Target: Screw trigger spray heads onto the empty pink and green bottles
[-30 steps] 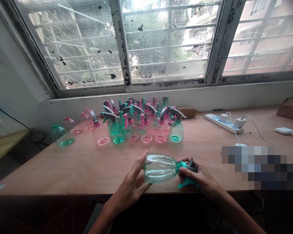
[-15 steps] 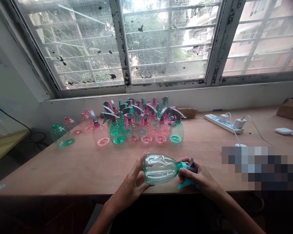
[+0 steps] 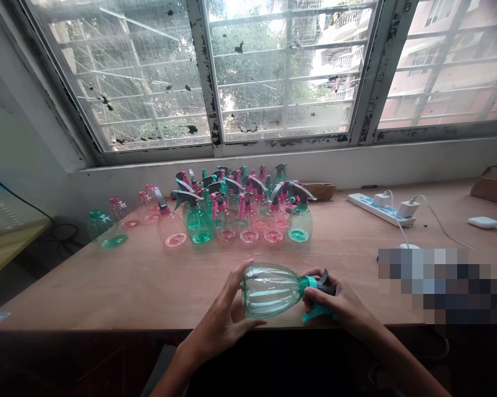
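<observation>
A clear green spray bottle (image 3: 271,289) lies on its side in my hands, just above the near edge of the wooden table (image 3: 149,281). My left hand (image 3: 223,320) cups its base, fingers wrapped round the body. My right hand (image 3: 339,303) grips the grey and teal trigger head (image 3: 320,286) at the neck. Behind it stands a cluster of several assembled pink and green spray bottles (image 3: 244,212).
Capless bottles (image 3: 108,229) stand at the left of the cluster. A white power strip (image 3: 383,209) with plugged chargers and cables lies at the right, a cardboard box (image 3: 492,184) at the far right. A window runs along the back wall.
The bottle has turned a little in my hands, its base swinging slightly toward me. Both hands keep their hold.
</observation>
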`<state>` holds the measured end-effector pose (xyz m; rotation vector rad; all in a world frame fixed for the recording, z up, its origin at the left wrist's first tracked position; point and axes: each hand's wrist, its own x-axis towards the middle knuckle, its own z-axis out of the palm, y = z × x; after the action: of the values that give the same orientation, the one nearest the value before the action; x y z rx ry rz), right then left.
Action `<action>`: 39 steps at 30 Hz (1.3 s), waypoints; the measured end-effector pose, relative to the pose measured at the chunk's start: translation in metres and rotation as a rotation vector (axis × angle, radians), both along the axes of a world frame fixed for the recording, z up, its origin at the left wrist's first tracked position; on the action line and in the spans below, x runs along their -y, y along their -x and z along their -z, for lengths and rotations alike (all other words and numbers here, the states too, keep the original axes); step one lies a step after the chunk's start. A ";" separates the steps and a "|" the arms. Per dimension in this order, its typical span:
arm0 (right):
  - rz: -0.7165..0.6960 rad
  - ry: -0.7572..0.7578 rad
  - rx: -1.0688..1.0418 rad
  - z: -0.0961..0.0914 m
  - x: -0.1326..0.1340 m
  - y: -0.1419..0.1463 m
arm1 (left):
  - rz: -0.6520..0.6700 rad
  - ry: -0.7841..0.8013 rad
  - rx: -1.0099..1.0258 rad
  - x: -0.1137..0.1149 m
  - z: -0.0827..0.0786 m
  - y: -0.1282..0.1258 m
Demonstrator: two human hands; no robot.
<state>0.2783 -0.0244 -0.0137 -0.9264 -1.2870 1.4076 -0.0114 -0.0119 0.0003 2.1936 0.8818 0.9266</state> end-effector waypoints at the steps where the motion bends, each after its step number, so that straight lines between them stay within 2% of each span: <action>1: -0.004 0.003 -0.003 0.000 0.000 0.000 | 0.002 0.027 -0.001 0.000 -0.001 0.001; 4: -0.010 0.007 -0.006 0.001 0.000 0.000 | 0.002 0.074 0.009 0.000 -0.003 0.001; 11: 0.005 0.013 -0.022 0.002 -0.001 -0.001 | 0.010 0.021 0.002 -0.001 0.001 0.000; 18: -0.020 0.009 -0.009 0.001 0.000 -0.001 | 0.024 0.115 0.027 0.000 -0.005 0.000; 26: 0.011 0.008 -0.019 0.003 -0.001 0.000 | 0.030 0.096 0.057 -0.001 0.002 -0.001; 34: -0.014 0.002 -0.002 0.003 0.000 -0.002 | 0.004 0.101 0.027 -0.001 -0.004 -0.001; 39: 0.000 -0.007 -0.010 0.003 0.000 -0.001 | 0.037 0.110 0.049 -0.001 0.001 0.001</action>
<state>0.2789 -0.0245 -0.0171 -0.9141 -1.2840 1.4056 -0.0122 -0.0113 -0.0005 2.0780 0.8464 0.8895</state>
